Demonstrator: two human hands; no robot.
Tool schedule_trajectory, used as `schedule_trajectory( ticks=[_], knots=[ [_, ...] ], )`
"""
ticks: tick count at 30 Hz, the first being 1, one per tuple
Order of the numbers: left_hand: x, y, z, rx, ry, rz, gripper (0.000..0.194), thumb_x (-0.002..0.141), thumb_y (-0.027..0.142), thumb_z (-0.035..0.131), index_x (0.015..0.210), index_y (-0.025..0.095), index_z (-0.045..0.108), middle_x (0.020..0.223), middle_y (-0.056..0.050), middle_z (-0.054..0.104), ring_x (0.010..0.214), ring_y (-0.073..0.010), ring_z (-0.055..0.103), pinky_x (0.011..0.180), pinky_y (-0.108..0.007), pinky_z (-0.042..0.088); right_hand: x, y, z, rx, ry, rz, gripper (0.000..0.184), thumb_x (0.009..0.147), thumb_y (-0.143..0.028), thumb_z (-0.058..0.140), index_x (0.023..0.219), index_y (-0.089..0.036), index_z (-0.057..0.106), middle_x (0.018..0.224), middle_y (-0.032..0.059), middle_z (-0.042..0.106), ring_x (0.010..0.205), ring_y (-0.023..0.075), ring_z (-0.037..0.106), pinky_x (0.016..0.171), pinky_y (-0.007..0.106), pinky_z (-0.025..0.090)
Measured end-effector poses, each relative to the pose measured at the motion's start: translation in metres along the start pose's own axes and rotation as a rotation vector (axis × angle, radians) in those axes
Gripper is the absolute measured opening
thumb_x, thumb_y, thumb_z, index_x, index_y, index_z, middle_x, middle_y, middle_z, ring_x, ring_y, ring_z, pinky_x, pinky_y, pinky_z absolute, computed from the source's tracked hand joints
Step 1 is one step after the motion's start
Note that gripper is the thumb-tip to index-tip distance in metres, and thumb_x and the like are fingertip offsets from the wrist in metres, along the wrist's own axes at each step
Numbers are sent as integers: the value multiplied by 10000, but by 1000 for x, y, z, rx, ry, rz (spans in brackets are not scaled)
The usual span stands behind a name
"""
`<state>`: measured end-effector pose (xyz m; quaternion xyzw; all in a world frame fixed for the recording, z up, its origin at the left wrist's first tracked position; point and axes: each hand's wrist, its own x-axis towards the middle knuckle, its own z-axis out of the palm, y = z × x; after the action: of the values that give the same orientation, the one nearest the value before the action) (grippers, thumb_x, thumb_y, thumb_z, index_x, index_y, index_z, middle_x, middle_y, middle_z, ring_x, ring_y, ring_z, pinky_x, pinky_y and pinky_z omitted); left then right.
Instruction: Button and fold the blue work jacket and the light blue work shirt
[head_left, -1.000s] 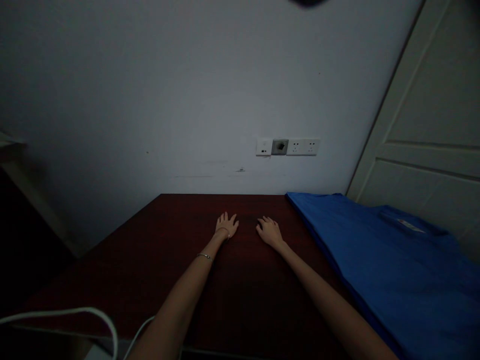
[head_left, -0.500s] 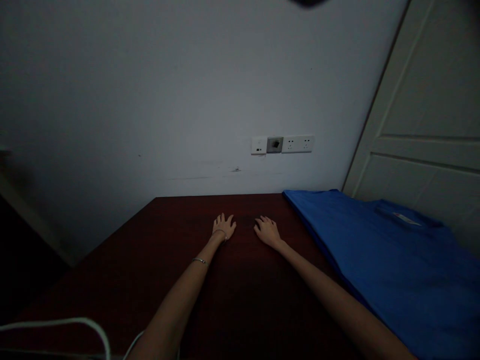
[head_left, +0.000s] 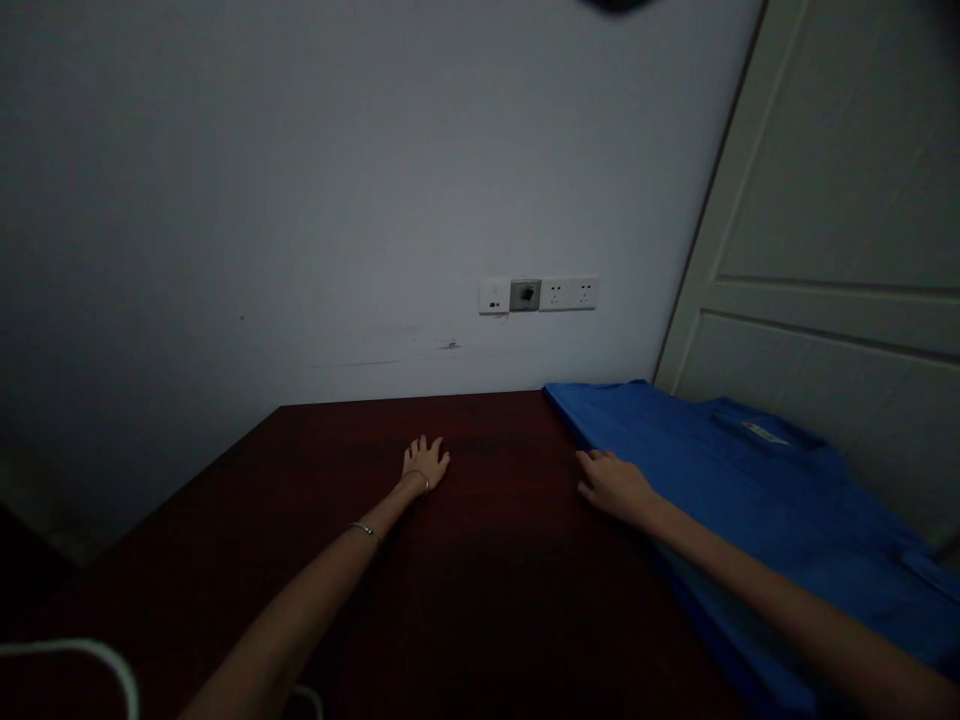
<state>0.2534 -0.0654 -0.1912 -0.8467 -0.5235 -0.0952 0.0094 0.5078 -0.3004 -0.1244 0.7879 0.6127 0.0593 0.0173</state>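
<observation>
My left hand (head_left: 426, 464) lies flat on the dark red tabletop (head_left: 495, 520), its fingers spread and holding nothing. Two thin bracelets circle that wrist and forearm. At the left edge of the blue folded shirt (head_left: 750, 490), my right hand (head_left: 616, 487) hovers or rests with fingers loosely apart; whether it touches the cloth I cannot tell. The shirt lies on the right part of the table, its collar with a white label (head_left: 765, 433) toward the back.
A row of wall sockets (head_left: 568, 293) sits above the table's back edge on the pale wall (head_left: 337, 200). A panelled door (head_left: 840, 220) rises behind the shirt at the right. A white cable (head_left: 97, 650) loops at the lower left.
My right hand has moved right, from the middle of the table to the shirt's edge. My left hand stays on the tabletop. The view has turned slightly right.
</observation>
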Motion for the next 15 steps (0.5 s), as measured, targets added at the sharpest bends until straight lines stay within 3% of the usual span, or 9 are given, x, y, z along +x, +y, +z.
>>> schedule_trajectory(
  ticks=[3, 5, 9, 15],
  knots=[
    [10, 8, -5, -59, 23, -77, 491, 841, 401, 336, 1272, 178, 414, 1290, -124, 457, 1158, -280, 406, 916, -395, 345, -41, 4, 1, -89, 43, 43, 523, 794, -286, 454, 1286, -114, 420, 1242, 218, 468, 1065, 322, 491, 757, 394, 441],
    [22, 21, -7, -66, 56, -45, 465, 821, 330, 372, 1256, 172, 418, 1273, -112, 474, 1135, -255, 425, 916, -379, 351, -62, 4, 4, -119, 21, 79, 582, 773, -284, 487, 1314, -91, 393, 1237, 245, 469, 1012, 332, 528, 709, 396, 463],
    [56, 70, -12, 37, 115, 258, 501, 766, 196, 428, 1266, 174, 407, 1362, -99, 389, 1229, -232, 343, 994, -364, 283, -85, 3, 9, -127, 5, 119, 573, 756, -213, 511, 1293, -35, 418, 1100, 269, 561, 874, 302, 602, 638, 370, 493],
    [112, 166, -14, 138, 85, 769, 562, 800, 118, 374, 1357, 152, 309, 1438, -122, 267, 1314, -257, 239, 1045, -399, 212, -87, 6, 21, -138, 71, 141, 570, 682, -81, 551, 1248, -65, 480, 1156, 256, 556, 948, 312, 598, 655, 371, 533]
  ],
)
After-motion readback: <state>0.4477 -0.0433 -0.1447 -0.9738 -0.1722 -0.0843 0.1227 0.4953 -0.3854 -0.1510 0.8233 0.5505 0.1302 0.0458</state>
